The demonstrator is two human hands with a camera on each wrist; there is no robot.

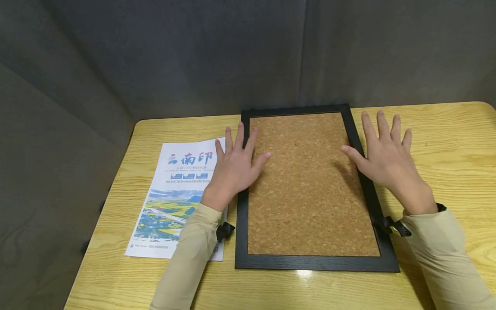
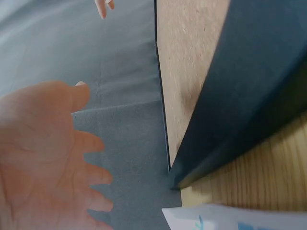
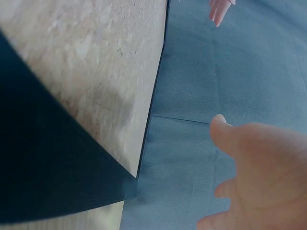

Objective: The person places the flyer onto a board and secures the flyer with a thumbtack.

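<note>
Black-framed cork board (image 1: pixel 314 185) lay flat at table (image 1: pixel 445 142) centre, long side running 12 to 6. Left hand (image 1: pixel 236 165) hovered over the frame's 9 o'clock edge, fingers spread and straight, gripping nothing; whether it touched the frame, can't tell. Right hand (image 1: pixel 385 155) mirrored it at the 3 o'clock edge, also splayed, thumb over the cork. Printed flyer (image 1: pixel 174 202) sat at 9 o'clock of the board, partly under the left sleeve (image 1: pixel 190 258).

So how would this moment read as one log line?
left hand: open, over frame's left edge | right hand: open, over right edge | cork board frame: flat on table | leaflet: left of frame
</note>
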